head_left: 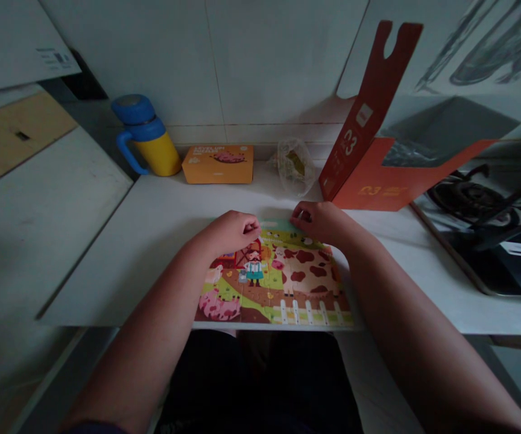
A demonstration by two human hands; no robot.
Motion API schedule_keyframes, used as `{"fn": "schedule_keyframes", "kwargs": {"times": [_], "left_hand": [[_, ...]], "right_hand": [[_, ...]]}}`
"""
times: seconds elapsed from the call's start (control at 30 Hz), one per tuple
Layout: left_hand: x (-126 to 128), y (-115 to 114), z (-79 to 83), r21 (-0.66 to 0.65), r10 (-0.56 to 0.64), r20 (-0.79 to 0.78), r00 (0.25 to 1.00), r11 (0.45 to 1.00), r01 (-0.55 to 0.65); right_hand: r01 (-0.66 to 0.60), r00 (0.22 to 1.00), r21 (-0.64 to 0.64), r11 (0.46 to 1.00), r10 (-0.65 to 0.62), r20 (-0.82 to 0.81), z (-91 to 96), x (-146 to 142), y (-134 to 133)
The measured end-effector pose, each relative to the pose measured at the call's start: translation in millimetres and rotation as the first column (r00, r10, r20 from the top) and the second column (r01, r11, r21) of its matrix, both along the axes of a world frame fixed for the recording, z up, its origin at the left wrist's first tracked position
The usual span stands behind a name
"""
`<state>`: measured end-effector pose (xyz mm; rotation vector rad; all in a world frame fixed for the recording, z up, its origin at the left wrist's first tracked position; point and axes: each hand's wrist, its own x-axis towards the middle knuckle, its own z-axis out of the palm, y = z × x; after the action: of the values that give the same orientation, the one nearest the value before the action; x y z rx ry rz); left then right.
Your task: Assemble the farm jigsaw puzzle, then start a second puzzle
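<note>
A colourful farm jigsaw puzzle point(283, 283) with a cow, pigs and a small figure lies flat at the front edge of the white counter point(152, 229). My left hand point(231, 232) rests on its upper left part with the fingers curled down onto the pieces. On the puzzle's top edge my right hand point(321, 220) presses with its fingers bent. Whether either hand holds a loose piece is hidden.
An orange cardboard folder point(369, 157) stands open at the back right. An orange puzzle box point(219, 164), a yellow and blue flask point(145, 135) and a clear plastic bag point(294, 164) sit along the tiled wall. A gas hob point(482, 211) is on the right.
</note>
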<state>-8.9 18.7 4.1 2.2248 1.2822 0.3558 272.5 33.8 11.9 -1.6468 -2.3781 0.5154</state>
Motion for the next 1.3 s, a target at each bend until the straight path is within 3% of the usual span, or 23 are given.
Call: {"fn": "schedule_keyframes", "kwargs": {"times": [0.3, 0.9, 1.03, 1.13, 1.3], "left_hand": [[-17.4, 5.4, 11.4, 0.072, 0.162, -0.085, 0.983, 0.985, -0.157], [-22.8, 10.2, 4.4, 0.083, 0.157, -0.069, 0.985, 0.985, -0.151], [-24.6, 12.1, 0.9, 0.100, 0.147, -0.067, 0.987, 0.985, -0.140], [-24.3, 11.6, -1.0, 0.107, 0.149, -0.080, 0.986, 0.984, -0.140], [-21.7, 8.6, 1.7, 0.108, 0.146, -0.111, 0.983, 0.985, -0.134]], "right_hand": [[0.013, 1.000, -0.032, 0.999, -0.013, 0.010, 1.0, 3.3, 1.4], [-0.009, 0.995, -0.008, 1.000, 0.010, 0.095, 3.7, -1.7, -6.8], [-0.019, 0.991, 0.073, 0.997, 0.009, 0.135, 5.7, 3.2, -44.2], [0.030, 0.987, 0.153, 0.988, -0.054, 0.154, 0.4, 15.1, -97.0], [0.150, 0.986, 0.216, 0.965, -0.163, 0.043, -17.9, 35.6, -184.9]]}}
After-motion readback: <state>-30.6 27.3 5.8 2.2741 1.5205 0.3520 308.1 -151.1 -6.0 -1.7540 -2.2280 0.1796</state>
